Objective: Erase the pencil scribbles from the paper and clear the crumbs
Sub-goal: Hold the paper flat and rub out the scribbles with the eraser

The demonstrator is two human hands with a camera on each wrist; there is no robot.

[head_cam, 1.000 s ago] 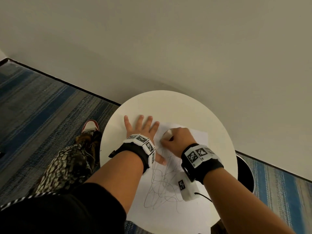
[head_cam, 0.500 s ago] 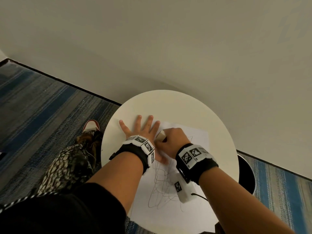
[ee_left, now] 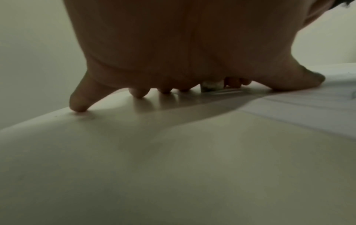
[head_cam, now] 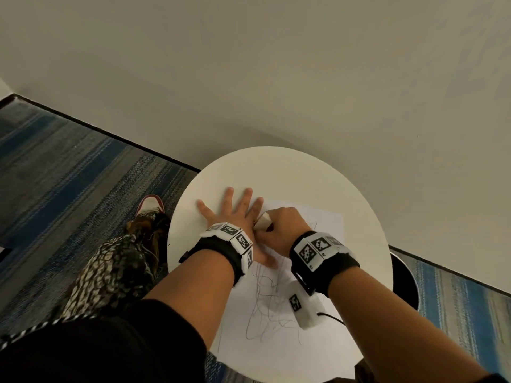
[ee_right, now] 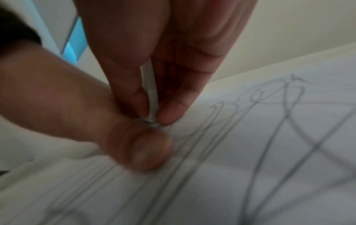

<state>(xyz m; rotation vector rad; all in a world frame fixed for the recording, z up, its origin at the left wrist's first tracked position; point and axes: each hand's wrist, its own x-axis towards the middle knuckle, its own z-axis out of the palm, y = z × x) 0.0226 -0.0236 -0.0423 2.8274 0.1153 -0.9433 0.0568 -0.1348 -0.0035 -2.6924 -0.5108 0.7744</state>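
So this is the erasing step, and it looks early on, since most of the scribbles [head_cam: 272, 308] are plainly there on the near half of the paper [head_cam: 318, 344].

Starting on the left: the left hand [head_cam: 235, 214] lies flat with its fingers [head_cam: 229, 193] spread and straight, holding nothing, palm mostly on the counter [head_cam: 276, 172] and the thumb side reaching onto the paper's left edge. I'd say it's pinning the sheet.

Just to its right, almost touching it, the right hand [head_cam: 279, 230] pinches a small pale eraser [head_cam: 262, 220] and presses it on the far left part of the paper.

Next move, my guess: short strokes working toward the near side where the dense lines are, with the sheet kept pinned so it doesn't crumple. Crumbs come after; I can't make any out yet.

Views differ a lot. The head view gives the whole layout. The left wrist one shows the fingertips [ee_left: 77, 105] planted on the counter and the eraser [ee_left: 212, 86] end peeking beyond them. The right wrist one, blurry, shows the eraser [ee_right: 152, 97] squeezed between thumb and fingers [ee_right: 169, 112], its tip right on the pencil lines [ee_right: 285, 121].
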